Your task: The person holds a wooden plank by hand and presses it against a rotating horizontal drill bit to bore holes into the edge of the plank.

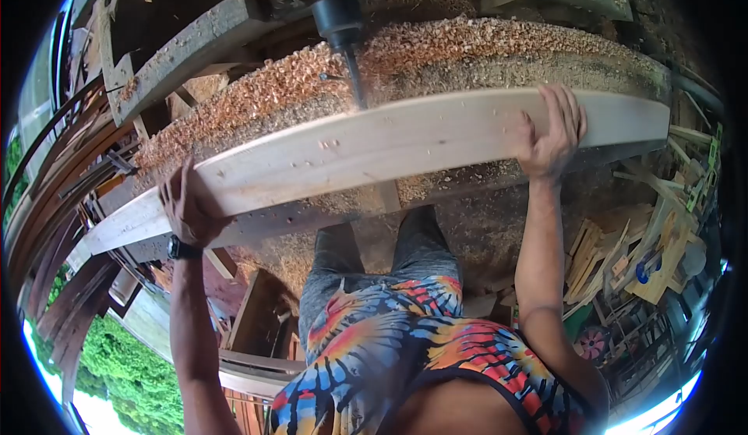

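A long pale wooden board (pixel 374 146) lies across the bench, its far edge touching or very near the bit (pixel 355 76) of a drill-like machine. My left hand (pixel 187 205), with a dark watch on its wrist, grips the board toward its left end. Farther right, my right hand (pixel 552 132) holds the board, fingers over the far edge and thumb on the top face. A few shavings are scattered on the board's surface.
Wood shavings (pixel 467 37) are heaped along the bench behind the board. The machine's dark chuck (pixel 336 18) hangs above them. Curved wooden strips (pixel 54 224) stand at the left. Offcuts (pixel 608 256) are piled at the right. A wooden box (pixel 261 314) sits below.
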Tool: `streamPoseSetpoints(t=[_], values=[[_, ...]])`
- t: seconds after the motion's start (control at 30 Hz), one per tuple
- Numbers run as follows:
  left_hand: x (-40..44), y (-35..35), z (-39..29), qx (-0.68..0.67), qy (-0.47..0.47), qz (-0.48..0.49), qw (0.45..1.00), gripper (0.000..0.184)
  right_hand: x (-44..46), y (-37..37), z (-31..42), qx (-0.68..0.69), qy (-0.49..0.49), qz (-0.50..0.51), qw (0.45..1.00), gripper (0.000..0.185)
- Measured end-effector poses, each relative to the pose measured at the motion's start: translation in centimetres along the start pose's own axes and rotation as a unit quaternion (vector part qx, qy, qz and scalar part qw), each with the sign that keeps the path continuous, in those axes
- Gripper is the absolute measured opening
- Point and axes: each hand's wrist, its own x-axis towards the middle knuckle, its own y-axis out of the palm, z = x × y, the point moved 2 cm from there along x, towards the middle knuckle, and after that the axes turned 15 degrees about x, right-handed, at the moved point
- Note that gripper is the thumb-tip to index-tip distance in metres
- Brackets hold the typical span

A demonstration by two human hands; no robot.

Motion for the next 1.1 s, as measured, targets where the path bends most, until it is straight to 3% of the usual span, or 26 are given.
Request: streamPoseSetpoints(t=[0.43,0.6,0.83,1.1], values=[[2.5,-0.3,0.5,0.024,-0.009,0.011,1.000,0.128,5.3,2.1,-1.1,0.016,-0.022,0.014,1.000,0.055],[2.2,-0.2,0.4,0.010,-0.003,-0.010,1.000,0.138,4.3,2.0,-1.0,-0.007,-0.015,0.004,1.000,0.059],[0.5,-0.7,-1.1,-0.008,0.014,-0.006,1.000,0.124,-1.2,-0.9,-0.3,0.009,0.025,0.018,0.999,0.062],[2.4,-0.6,-0.2,0.005,-0.005,0.007,1.000,0.127,3.3,0.5,-0.7,-0.018,0.012,0.039,0.999,0.058]])
